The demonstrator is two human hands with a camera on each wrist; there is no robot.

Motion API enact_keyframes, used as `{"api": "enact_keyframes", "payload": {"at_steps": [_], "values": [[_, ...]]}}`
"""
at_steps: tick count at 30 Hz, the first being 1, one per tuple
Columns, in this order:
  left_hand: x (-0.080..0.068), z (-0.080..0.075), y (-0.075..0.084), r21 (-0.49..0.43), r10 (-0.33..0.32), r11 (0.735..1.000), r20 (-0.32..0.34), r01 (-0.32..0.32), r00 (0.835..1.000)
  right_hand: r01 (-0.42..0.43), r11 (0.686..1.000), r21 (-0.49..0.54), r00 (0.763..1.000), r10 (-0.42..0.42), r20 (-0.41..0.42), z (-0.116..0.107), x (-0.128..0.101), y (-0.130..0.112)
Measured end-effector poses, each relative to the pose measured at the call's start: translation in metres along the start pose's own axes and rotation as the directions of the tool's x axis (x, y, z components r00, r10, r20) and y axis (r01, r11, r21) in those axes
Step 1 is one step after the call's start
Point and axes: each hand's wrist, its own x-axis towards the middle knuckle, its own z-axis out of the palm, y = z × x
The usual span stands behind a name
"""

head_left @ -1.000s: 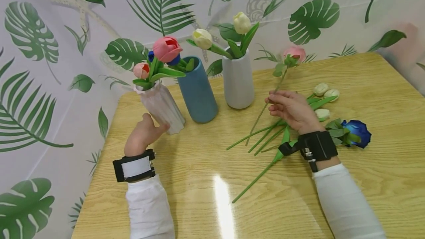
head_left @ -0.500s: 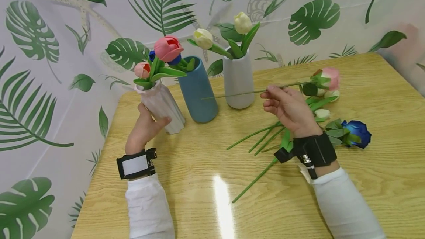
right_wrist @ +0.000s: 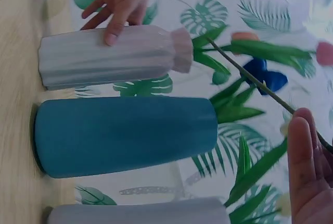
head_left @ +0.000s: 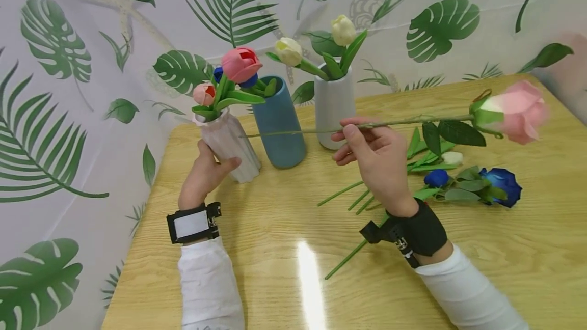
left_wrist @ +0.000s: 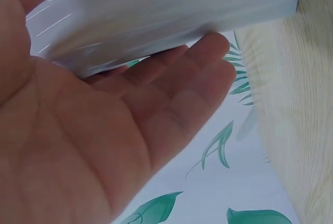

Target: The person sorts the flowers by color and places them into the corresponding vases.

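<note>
now lifted off the table and swung level in the pinching right hand [head_left: 376, 159], pink rose [head_left: 515, 108] pointing stem-first toward the ribbed white vase [head_left: 229, 144] gripped by the left hand [head_left: 204, 174], likely headed in.

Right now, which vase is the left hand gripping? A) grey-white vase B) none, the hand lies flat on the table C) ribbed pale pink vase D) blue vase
C: the left hand wraps the base of the ribbed pale pink vase, thumb on its front, while the blue vase and the grey-white vase stand untouched beside it.
</note>
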Motion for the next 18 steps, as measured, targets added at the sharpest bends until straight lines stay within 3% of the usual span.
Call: {"api": "enact_keyframes", "payload": {"at_steps": [3, 7, 12, 18], "values": [[0.0, 0.003, 0.001, 0.013, 0.0, 1.0, -0.004, 0.0, 1.0, 0.109, 0.993, -0.045, 0.994, -0.109, 0.021, 0.014, -0.006, 0.002], [0.001, 0.004, 0.001, 0.039, 0.006, 0.999, -0.014, -0.005, 1.0, 0.194, 0.98, -0.042, 0.981, -0.193, 0.022, 0.031, -0.008, 0.008], [0.002, 0.003, 0.002, 0.056, 0.008, 0.998, -0.02, -0.007, 1.0, 0.245, 0.968, -0.054, 0.969, -0.243, 0.041, 0.049, 0.0, 0.014], [0.002, 0.0, 0.001, 0.076, 0.004, 0.997, -0.023, -0.003, 1.0, 0.246, 0.969, -0.028, 0.967, -0.244, 0.072, 0.071, 0.015, 0.02]]}}
